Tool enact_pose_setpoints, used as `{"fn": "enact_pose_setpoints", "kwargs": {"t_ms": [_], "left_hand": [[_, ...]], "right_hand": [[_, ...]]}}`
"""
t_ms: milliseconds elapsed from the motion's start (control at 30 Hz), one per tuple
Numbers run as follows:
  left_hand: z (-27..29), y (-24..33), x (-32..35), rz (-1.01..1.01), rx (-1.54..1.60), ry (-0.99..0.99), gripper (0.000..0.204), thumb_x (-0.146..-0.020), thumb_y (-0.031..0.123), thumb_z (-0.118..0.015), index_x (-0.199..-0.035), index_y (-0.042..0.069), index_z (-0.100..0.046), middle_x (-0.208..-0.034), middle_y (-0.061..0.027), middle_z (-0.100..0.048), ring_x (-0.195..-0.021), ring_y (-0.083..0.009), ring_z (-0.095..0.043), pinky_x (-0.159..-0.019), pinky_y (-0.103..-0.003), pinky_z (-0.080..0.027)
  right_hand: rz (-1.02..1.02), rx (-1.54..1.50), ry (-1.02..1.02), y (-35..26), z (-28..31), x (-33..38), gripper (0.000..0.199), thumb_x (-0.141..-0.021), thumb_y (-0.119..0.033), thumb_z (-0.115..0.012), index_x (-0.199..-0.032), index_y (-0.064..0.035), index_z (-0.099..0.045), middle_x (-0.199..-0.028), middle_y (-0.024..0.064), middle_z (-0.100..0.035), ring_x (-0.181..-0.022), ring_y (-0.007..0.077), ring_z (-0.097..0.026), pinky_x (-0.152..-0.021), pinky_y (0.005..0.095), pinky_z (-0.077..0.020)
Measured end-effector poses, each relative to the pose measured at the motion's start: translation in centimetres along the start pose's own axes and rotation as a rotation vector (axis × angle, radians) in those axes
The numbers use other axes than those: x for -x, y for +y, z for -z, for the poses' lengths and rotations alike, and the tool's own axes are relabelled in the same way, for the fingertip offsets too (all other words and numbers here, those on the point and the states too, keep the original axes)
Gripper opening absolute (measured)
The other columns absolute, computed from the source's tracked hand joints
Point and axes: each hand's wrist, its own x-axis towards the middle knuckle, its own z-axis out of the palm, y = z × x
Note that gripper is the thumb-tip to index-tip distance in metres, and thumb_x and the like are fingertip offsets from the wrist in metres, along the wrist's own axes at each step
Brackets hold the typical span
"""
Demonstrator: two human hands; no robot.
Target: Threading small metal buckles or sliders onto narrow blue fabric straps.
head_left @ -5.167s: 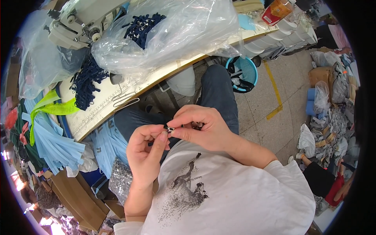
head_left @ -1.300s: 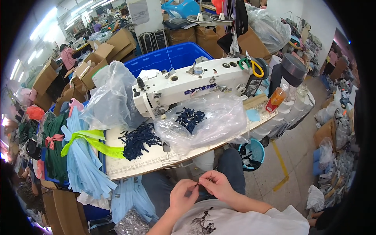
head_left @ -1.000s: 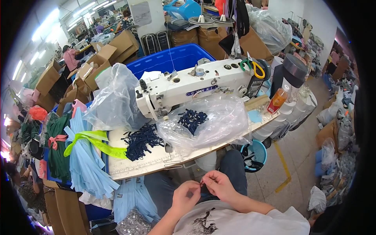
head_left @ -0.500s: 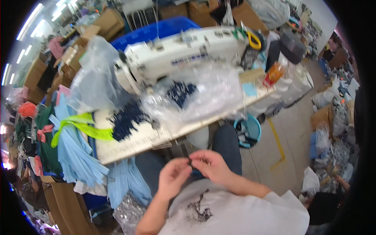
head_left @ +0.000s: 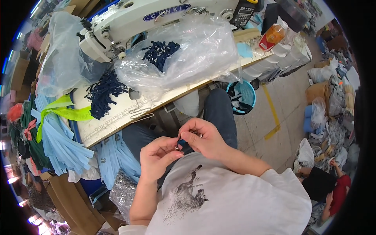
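My left hand [head_left: 157, 154] and my right hand [head_left: 204, 137] meet above my lap, fingertips together. Between them they pinch a small dark blue strap piece with a metal fitting [head_left: 181, 143]. Both hands sit below the front edge of the sewing table [head_left: 117, 117]. On the table lies a loose pile of dark blue straps [head_left: 102, 93]. A clear plastic bag [head_left: 184, 55] beside it holds more of the dark blue pieces [head_left: 160, 51]. A white sewing machine [head_left: 149, 17] stands behind the bag.
Light blue fabric bundles tied with a yellow-green band [head_left: 58, 129] hang at the table's left. A blue basket [head_left: 241, 96] stands on the floor by my right knee. An orange bottle [head_left: 272, 37] and white cones sit at the table's right end. A seated person [head_left: 329, 188] is at lower right.
The view has tilted down and drawn nearer, so my hands sit higher and larger in the picture. They stay together on the small piece, fingers shifting slightly.
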Motion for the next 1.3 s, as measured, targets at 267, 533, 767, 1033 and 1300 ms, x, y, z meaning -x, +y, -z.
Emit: {"fn": "enact_pose_setpoints", "kwargs": {"t_ms": [267,533,767,1033,1300], "left_hand": [[-0.1,0.2,-0.2,-0.087,0.067,-0.101,0.03,-0.079,-0.018,-0.06,-0.106,-0.006,-0.062,-0.098,-0.0159,-0.062,-0.084,-0.0228,-0.065,-0.078,-0.032,-0.056],[-1.3,0.8,-0.5,0.003,-0.08,0.211,0.02,-0.087,-0.007,-0.06,-0.107,-0.005,-0.057,-0.091,-0.007,-0.06,-0.081,-0.012,-0.06,-0.077,-0.029,-0.056],[-1.3,0.0,-0.5,-0.021,-0.027,0.216,0.02,-0.088,-0.003,-0.061,-0.107,-0.004,-0.058,-0.095,-0.0088,-0.062,-0.081,-0.0141,-0.061,-0.072,-0.028,-0.054],[-2.2,0.2,-0.7,-0.104,0.151,0.286,0.021,-0.089,0.0,-0.06,-0.11,-0.002,-0.058,-0.094,-0.0126,-0.065,-0.08,-0.0166,-0.062,-0.066,-0.029,-0.053],[-0.7,0.2,-0.1,-0.042,0.26,0.151,0.031,-0.09,0.001,-0.056,-0.12,-0.004,-0.056,-0.099,-0.0157,-0.066,-0.079,-0.0194,-0.064,-0.068,-0.035,-0.055]], "right_hand": [[0.022,-0.027,-0.006,-0.1,0.1,0.2,0.012,-0.093,-0.017,-0.062,-0.098,-0.0065,-0.059,-0.076,-0.0043,-0.056,-0.058,0.0008,-0.045,-0.05,0.0168,-0.0357],[0.036,-0.031,-0.053,-0.5,-0.2,0.3,0.014,-0.094,-0.018,-0.061,-0.1,-0.005,-0.06,-0.077,-0.0031,-0.058,-0.06,0.0012,-0.046,-0.051,0.0171,-0.0364],[0.027,0.001,-0.058,0.0,0.0,0.2,0.016,-0.093,-0.018,-0.061,-0.101,-0.0046,-0.06,-0.075,-0.0039,-0.056,-0.06,0.0015,-0.045,-0.052,0.0172,-0.0367],[0.018,-0.023,-0.05,-0.2,-0.3,0.2,0.015,-0.094,-0.019,-0.062,-0.1,-0.0055,-0.061,-0.074,-0.0052,-0.055,-0.059,0.0005,-0.044,-0.05,0.0172,-0.0358],[0.031,-0.004,0.006,-0.8,-0.5,0.2,0.015,-0.093,-0.02,-0.063,-0.097,-0.0056,-0.062,-0.073,-0.0061,-0.055,-0.058,-0.0005,-0.045,-0.049,0.0167,-0.0359]]}}
